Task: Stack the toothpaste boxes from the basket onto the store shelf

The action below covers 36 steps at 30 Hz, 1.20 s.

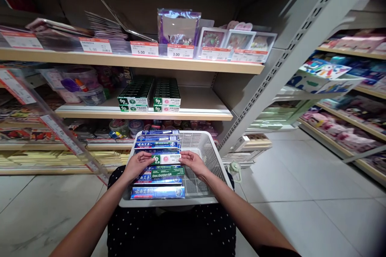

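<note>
Between my two hands is a white and green toothpaste box (pixel 165 159), pinched at its ends over a grey plastic basket (pixel 221 168). My left hand (pixel 138 165) grips the green end, and my right hand (pixel 193 163) closes on the white end. Below it in the basket lies a green Doc.Golden box (pixel 166 172). Several blue toothpaste boxes (pixel 157 192) fill the basket's left side. The basket rests on my lap. On the shelf ahead stand two stacked rows of similar white and green toothpaste boxes (pixel 167 101).
The boxes' wooden shelf (pixel 205 104) lies under a higher shelf (pixel 120 58) with price tags and packaged goods. Plastic tubs (pixel 80 84) stand left. A slotted metal upright (pixel 280 60) rises at right, beside tiled floor (pixel 286 176) and another shelf unit (pixel 346 128).
</note>
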### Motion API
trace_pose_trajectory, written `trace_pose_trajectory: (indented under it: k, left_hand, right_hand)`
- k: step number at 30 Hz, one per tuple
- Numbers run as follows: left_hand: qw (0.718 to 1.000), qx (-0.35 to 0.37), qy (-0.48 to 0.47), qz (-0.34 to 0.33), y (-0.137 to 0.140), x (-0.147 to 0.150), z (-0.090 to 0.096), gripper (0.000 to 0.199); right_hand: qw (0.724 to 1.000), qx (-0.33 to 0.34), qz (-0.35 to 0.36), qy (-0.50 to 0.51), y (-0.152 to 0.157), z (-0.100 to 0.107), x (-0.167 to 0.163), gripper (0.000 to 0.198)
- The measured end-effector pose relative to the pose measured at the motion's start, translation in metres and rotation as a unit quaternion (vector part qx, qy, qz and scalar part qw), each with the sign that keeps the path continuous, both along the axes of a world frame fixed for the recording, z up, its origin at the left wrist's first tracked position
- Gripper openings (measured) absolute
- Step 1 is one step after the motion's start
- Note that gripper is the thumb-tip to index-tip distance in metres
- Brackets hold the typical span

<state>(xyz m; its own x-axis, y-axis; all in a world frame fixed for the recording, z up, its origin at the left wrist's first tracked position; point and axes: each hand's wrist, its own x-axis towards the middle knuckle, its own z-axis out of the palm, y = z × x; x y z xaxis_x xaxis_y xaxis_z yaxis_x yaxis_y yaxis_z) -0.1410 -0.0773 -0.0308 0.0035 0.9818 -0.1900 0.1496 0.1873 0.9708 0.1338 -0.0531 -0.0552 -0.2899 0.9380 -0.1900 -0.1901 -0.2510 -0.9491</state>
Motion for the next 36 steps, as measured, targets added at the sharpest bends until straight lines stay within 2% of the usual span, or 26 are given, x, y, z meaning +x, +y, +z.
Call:
trace_pose_trajectory:
  k: [7, 14, 21, 24, 27, 33, 36]
  left_hand:
    - [1.0, -0.006, 0.0, 0.0, 0.002, -0.003, -0.003, 0.053]
    - [1.0, -0.02, 0.0, 0.001, -0.001, 0.0, 0.008, 0.056]
    - [1.0, -0.004, -0.021, 0.0, -0.002, -0.001, 0.004, 0.059]
    - [1.0, 0.015, -0.023, 0.005, 0.0, -0.004, 0.011, 0.057]
    - [0.997, 0.071, -0.01, 0.022, 0.014, -0.004, 0.028, 0.055]
    - [0.966, 0.24, -0.007, 0.098, 0.086, 0.01, 0.073, 0.05]
    - [0.946, 0.292, -0.015, 0.142, 0.123, 0.021, 0.094, 0.041]
  right_hand:
    - [1.0, 0.001, -0.005, -0.019, -0.001, 0.002, 0.0, 0.048]
    - [1.0, -0.008, -0.005, -0.001, 0.0, 0.001, 0.001, 0.042]
    - [0.998, 0.029, -0.032, -0.046, -0.007, 0.007, -0.004, 0.046]
    - [0.995, 0.063, -0.036, -0.075, -0.006, 0.022, -0.006, 0.045]
    - [0.988, 0.113, -0.054, -0.094, 0.01, 0.045, -0.008, 0.044]
    - [0.957, 0.241, -0.125, -0.102, 0.079, 0.102, -0.024, 0.041]
    - [0.935, 0.305, -0.154, -0.095, 0.113, 0.122, -0.036, 0.038]
